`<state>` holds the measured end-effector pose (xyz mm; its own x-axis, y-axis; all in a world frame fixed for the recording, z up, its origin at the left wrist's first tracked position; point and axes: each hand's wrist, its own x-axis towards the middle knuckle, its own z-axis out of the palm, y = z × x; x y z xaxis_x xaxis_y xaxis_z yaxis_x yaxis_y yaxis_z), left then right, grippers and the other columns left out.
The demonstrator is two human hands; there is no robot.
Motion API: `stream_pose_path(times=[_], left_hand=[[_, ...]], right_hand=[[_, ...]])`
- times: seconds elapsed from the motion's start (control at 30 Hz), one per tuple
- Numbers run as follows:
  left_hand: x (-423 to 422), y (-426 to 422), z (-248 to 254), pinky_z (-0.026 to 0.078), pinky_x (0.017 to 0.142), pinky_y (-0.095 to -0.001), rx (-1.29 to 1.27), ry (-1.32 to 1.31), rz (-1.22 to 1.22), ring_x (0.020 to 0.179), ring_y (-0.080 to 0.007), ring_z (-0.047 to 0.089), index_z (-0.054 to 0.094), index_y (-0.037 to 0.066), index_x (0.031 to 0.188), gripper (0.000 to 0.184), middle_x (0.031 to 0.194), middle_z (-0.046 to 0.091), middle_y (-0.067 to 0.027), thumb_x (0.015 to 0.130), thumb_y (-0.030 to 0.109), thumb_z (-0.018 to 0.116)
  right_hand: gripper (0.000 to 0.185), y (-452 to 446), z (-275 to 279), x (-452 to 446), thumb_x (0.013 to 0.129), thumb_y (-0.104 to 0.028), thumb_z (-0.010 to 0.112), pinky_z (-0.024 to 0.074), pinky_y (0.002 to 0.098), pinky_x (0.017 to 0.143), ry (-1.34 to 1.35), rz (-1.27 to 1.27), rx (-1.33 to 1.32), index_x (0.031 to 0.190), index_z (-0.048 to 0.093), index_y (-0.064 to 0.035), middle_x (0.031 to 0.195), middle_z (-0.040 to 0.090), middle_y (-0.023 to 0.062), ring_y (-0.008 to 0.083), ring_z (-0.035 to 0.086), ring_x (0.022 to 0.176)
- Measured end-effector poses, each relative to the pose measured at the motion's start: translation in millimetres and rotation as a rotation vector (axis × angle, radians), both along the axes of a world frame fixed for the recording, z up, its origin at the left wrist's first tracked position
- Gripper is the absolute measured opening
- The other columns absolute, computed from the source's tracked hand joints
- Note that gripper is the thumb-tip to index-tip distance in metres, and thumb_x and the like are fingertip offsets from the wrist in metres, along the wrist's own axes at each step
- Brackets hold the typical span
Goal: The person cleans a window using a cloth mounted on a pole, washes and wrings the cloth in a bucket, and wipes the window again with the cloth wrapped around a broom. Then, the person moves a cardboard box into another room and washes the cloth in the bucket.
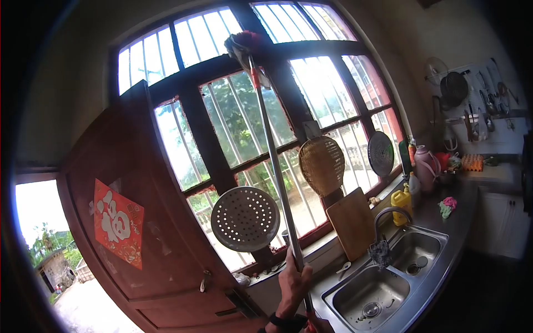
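My left hand (293, 282), with a dark band at the wrist, is wrapped round a long metal pole (276, 166). Lower down, at the bottom edge of the view, my right hand (320, 324) grips the pole's red lower part and is partly cut off. The pole rises at a slant in front of a barred window. On its top end, a dark, shaggy mop head (242, 45) is against the upper window frame (222, 67). A red section shows just below the head.
A round perforated strainer (245, 218) and a woven basket (322, 165) hang before the window. A cutting board (351, 223) leans by the double sink (373, 294). A red-brown door (161, 233) stands at left. Yellow bottles (401, 204) and a pink flask (426, 169) are at right.
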<state>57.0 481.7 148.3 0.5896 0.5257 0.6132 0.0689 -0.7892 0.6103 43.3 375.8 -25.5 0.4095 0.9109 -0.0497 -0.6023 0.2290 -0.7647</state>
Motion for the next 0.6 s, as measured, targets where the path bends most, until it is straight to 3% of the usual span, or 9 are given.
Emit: stream_pose_path(times=[0.07,0.17,0.23,0.27,0.5,0.53,0.6], left_hand=[[-9.6,-0.6,7.4,0.049,0.064,-0.0407,0.038,-0.011,0.042,0.066,-0.0314,0.062,0.029,0.004,0.142,0.072,0.073,0.060,-0.0166,0.079,0.021,0.060],[-27.9,-5.0,21.3,0.049,0.060,-0.0409,0.054,-0.022,0.063,0.062,-0.0315,0.061,0.030,0.003,0.141,0.073,0.072,0.059,-0.0173,0.077,0.018,0.060],[-36.6,1.1,14.7,0.048,0.060,-0.0411,0.086,-0.104,0.064,0.060,-0.0308,0.059,0.032,0.003,0.141,0.072,0.071,0.058,-0.0170,0.076,0.017,0.060],[-45.3,-4.2,18.1,0.048,0.059,-0.0364,0.087,-0.145,0.068,0.060,-0.0236,0.057,0.037,-0.001,0.136,0.065,0.069,0.056,-0.0142,0.076,0.012,0.057],[-120.6,0.4,12.2,0.047,0.058,-0.0348,-0.002,-0.160,-0.031,0.060,-0.0212,0.055,0.032,-0.001,0.139,0.069,0.069,0.053,-0.0131,0.076,0.010,0.058],[-133.2,7.5,5.0,0.047,0.059,-0.0312,0.018,-0.136,-0.078,0.062,-0.0175,0.055,0.030,-0.001,0.141,0.068,0.072,0.054,-0.0095,0.081,0.011,0.060],[-149.5,19.3,-11.5,0.049,0.062,-0.0300,-0.184,-0.228,-0.395,0.065,-0.0153,0.058,0.031,-0.001,0.140,0.068,0.075,0.057,-0.0083,0.081,0.011,0.063]], right_hand=[[0.057,-0.2,16.6,-8.0,0.082,-0.069,0.052,0.0199,0.0226,0.034,-0.003,0.014,-0.052,0.078,0.051,-0.0120,0.053,0.036,-0.0052,0.0057,0.030,0.038],[0.055,-8.7,52.3,-44.4,0.082,-0.069,0.053,0.0208,0.0216,0.036,-0.034,-0.175,-0.265,0.079,0.052,-0.0137,0.054,0.035,-0.0068,0.0048,0.030,0.040],[0.052,14.8,19.3,-46.9,0.084,-0.068,0.051,0.0201,0.0208,0.038,0.029,-0.103,-0.292,0.078,0.052,-0.0162,0.054,0.034,-0.0079,0.0049,0.027,0.041],[0.052,20.6,3.9,-51.1,0.084,-0.068,0.050,0.0205,0.0208,0.038,0.051,-0.062,-0.277,0.078,0.051,-0.0163,0.054,0.035,-0.0073,0.0051,0.027,0.041],[0.051,28.2,-54.5,-100.0,0.086,-0.067,0.046,0.0234,0.0215,0.037,0.130,0.085,0.023,0.076,0.048,-0.0170,0.054,0.040,-0.0028,0.0069,0.030,0.041],[0.051,28.7,-61.7,-109.3,0.087,-0.067,0.046,0.0238,0.0216,0.037,0.144,0.100,0.063,0.076,0.047,-0.0171,0.054,0.041,-0.0021,0.0072,0.031,0.041],[0.050,25.3,-74.4,-126.2,0.087,-0.066,0.045,0.0246,0.0218,0.037,0.163,0.115,0.148,0.075,0.046,-0.0173,0.054,0.042,-0.0008,0.0077,0.032,0.040]])
